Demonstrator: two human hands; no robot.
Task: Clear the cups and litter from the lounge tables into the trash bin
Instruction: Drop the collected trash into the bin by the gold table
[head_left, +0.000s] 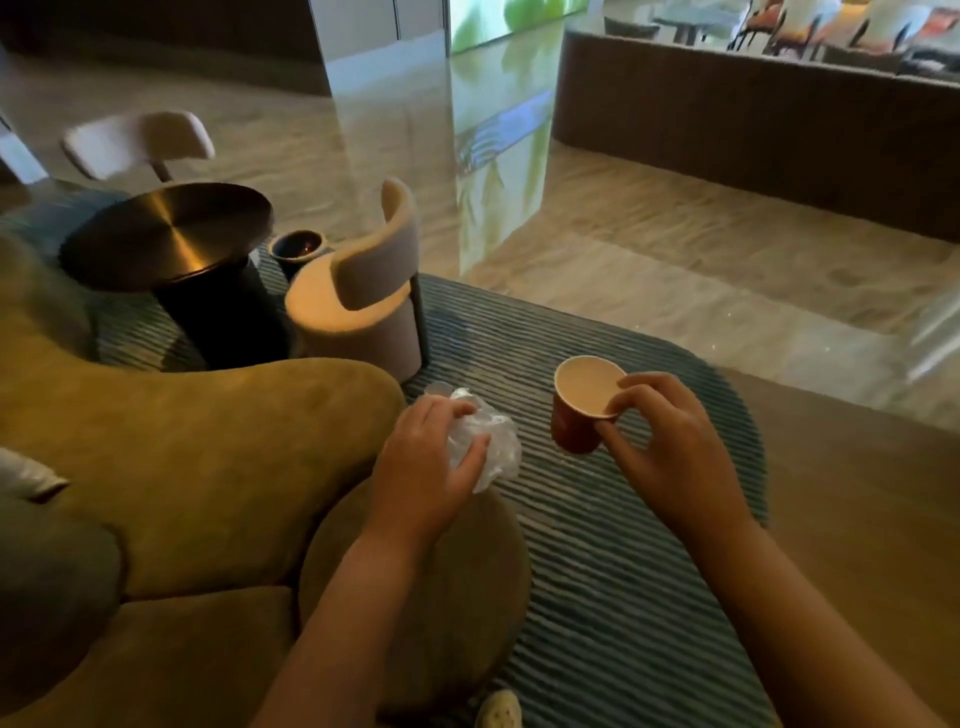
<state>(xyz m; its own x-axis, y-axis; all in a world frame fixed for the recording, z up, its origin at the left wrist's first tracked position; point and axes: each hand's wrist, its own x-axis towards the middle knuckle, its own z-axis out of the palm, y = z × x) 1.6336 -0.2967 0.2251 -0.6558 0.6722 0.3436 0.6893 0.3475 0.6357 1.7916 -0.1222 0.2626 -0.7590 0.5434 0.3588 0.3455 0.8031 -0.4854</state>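
Over striped rug (623, 597), hands hold crumpled plastic (488, 441) and red cup (574, 426).

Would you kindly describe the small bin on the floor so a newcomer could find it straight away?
Start at the round brass-topped table on the striped rug, at the upper left. Between its dark pedestal and the beige curved-back chair stands the small dark round bin. It is lower than both neighbours, and its open top shows something reddish inside.
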